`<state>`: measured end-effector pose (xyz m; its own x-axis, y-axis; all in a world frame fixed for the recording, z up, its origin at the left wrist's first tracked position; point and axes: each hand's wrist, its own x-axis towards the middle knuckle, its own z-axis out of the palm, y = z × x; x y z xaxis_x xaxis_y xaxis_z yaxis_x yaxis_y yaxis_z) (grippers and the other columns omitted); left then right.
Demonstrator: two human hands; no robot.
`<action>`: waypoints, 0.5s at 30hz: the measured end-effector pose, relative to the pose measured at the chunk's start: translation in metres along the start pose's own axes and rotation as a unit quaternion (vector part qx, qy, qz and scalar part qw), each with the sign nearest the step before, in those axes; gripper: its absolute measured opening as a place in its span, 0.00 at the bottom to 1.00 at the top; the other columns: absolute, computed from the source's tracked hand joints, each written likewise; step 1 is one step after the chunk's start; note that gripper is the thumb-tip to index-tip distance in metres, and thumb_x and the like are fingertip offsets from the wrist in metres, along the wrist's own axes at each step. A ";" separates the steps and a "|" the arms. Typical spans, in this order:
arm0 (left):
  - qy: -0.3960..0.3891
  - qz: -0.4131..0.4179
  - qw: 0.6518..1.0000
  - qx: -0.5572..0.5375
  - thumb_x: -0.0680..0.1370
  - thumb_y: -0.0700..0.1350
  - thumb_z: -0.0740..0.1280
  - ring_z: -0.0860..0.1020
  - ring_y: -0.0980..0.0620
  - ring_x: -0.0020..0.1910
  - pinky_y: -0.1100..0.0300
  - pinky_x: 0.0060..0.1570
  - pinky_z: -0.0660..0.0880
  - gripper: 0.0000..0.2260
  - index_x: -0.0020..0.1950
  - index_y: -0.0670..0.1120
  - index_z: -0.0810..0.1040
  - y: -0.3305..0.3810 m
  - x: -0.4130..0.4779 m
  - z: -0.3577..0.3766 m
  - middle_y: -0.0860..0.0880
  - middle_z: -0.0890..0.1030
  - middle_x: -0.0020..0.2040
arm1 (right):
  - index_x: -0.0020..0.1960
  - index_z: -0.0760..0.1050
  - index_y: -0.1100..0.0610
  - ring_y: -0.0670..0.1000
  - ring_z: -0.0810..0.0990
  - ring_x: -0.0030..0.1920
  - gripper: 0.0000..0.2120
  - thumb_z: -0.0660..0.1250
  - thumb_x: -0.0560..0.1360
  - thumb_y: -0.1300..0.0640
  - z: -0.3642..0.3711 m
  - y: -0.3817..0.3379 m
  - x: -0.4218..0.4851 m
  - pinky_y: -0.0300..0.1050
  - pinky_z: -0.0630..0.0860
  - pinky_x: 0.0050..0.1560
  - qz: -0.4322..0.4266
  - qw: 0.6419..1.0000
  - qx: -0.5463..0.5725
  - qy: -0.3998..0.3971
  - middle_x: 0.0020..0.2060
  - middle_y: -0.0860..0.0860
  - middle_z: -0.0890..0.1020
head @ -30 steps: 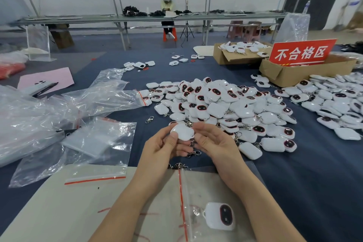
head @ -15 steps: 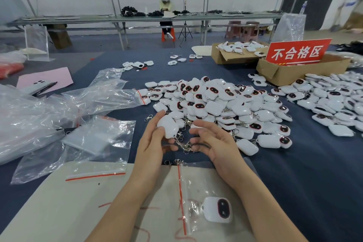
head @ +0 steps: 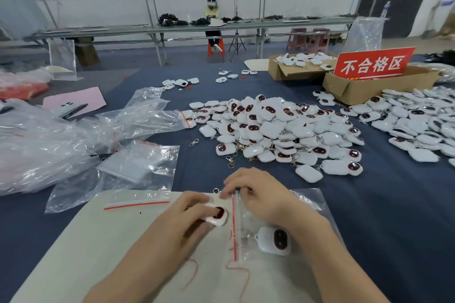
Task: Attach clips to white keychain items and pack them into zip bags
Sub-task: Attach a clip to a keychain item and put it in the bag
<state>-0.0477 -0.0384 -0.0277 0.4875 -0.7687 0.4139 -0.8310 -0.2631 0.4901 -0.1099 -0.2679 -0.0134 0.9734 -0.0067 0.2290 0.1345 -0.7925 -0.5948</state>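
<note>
While your left grip (head: 187, 214) clasps the white keychain (head: 218, 215) at nine o'clock of the zip bag (head: 246, 224) mouth, your right grip (head: 258, 200) pinches its lip. Lift that lip wider, then feed level toward three o'clock, beside the packed keychain (head: 274, 240).

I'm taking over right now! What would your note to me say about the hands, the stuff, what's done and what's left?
Left hand: grips a white keychain beside the red strip of the zip bag.
Right hand: pinches that bag's top edge.
Done: a packed keychain lies inside the bag.
Left: probably slide the held one in, seal, then work through the big pile. Spare bags lie to the left, loose clips by the pile.
</note>
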 end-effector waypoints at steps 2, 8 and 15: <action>-0.001 -0.011 1.000 -0.011 0.78 0.48 0.70 0.78 0.65 0.52 0.71 0.50 0.72 0.08 0.55 0.60 0.81 0.001 -0.006 0.000 0.66 0.74 0.59 | 0.43 0.84 0.44 0.35 0.71 0.52 0.24 0.56 0.74 0.69 0.004 0.003 -0.001 0.41 0.68 0.59 0.015 0.999 -0.031 -0.023 0.57 0.41 0.80; 0.014 -0.010 0.996 -0.084 0.77 0.50 0.71 0.80 0.59 0.53 0.72 0.49 0.73 0.03 0.49 0.55 0.78 0.025 -0.002 0.006 0.63 0.75 0.57 | 0.33 0.77 0.46 0.38 0.77 0.49 0.20 0.58 0.71 0.68 0.007 0.001 -0.003 0.48 0.74 0.55 0.051 0.997 0.046 0.030 0.48 0.40 0.81; 0.009 -0.018 0.997 -0.073 0.77 0.44 0.69 0.76 0.62 0.53 0.70 0.50 0.71 0.11 0.52 0.59 0.75 0.050 0.019 0.021 0.65 0.72 0.55 | 0.30 0.75 0.44 0.40 0.81 0.47 0.24 0.59 0.71 0.71 0.004 -0.004 -0.006 0.33 0.73 0.47 0.091 0.981 0.159 0.066 0.45 0.43 0.83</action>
<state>-0.0851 -0.0785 -0.0116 0.5219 -0.7494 0.4076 -0.7662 -0.2017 0.6102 -0.1153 -0.2622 -0.0147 0.9572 -0.2254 0.1816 0.0323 -0.5403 -0.8408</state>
